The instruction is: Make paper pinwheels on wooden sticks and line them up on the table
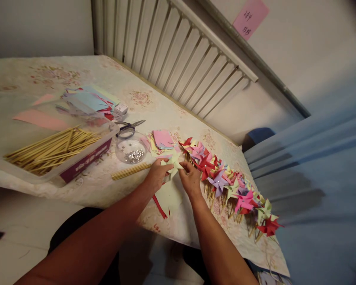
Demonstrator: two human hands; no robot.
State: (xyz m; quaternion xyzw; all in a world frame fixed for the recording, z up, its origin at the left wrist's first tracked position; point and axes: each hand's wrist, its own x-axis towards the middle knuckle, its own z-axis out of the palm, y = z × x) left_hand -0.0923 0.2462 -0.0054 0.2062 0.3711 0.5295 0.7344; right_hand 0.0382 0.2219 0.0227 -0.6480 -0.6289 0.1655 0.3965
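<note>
A pale yellow-green paper pinwheel is held up between my two hands over the table. My left hand pinches its left side, while the fingers of my right hand close on its right edge. Whether a stick or pin is at its centre I cannot make out. Below my hands lie pale green paper and a red paper strip. A stack of cut paper squares, pink on top, sits just beyond. Several thin sticks lie left of my left hand.
Rows of finished colourful pinwheels lie on the right. A round clear dish holds small metal pins. Scissors, a plastic box of sticks and coloured paper sheets are on the left. A radiator borders the table.
</note>
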